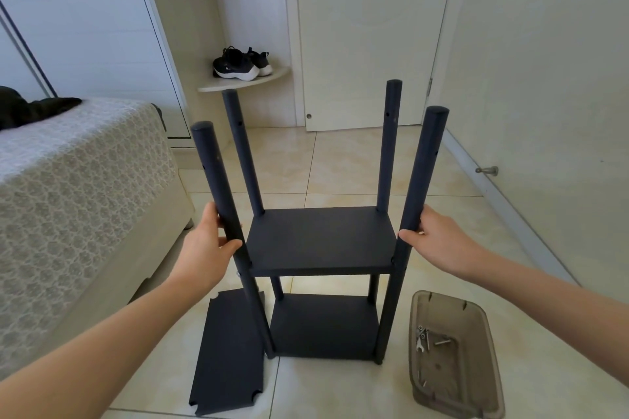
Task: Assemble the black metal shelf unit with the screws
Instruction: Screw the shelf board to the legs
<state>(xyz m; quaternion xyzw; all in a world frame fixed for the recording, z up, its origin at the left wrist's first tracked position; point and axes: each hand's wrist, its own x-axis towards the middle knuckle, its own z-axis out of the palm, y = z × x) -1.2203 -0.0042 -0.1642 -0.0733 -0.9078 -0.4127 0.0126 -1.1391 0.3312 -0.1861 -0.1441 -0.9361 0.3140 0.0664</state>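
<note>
The black metal shelf unit (318, 241) stands upright on the tiled floor, with two shelf panels fixed between four round posts. My left hand (207, 241) grips the near left post (221, 194) just above the upper panel. My right hand (435, 238) holds the near right post (420, 180) at the same height, thumb on its front. A loose black shelf panel (228, 354) lies flat on the floor at the unit's left foot. Screws and a small wrench (427, 340) lie in a brown translucent plastic tray (452, 395) on the floor to the right.
A bed with a lace cover (78, 187) fills the left side, close to the unit. A white door (367, 37) and a corner shelf holding black sneakers (241, 63) stand behind. The wall with a door stopper (488, 170) runs along the right.
</note>
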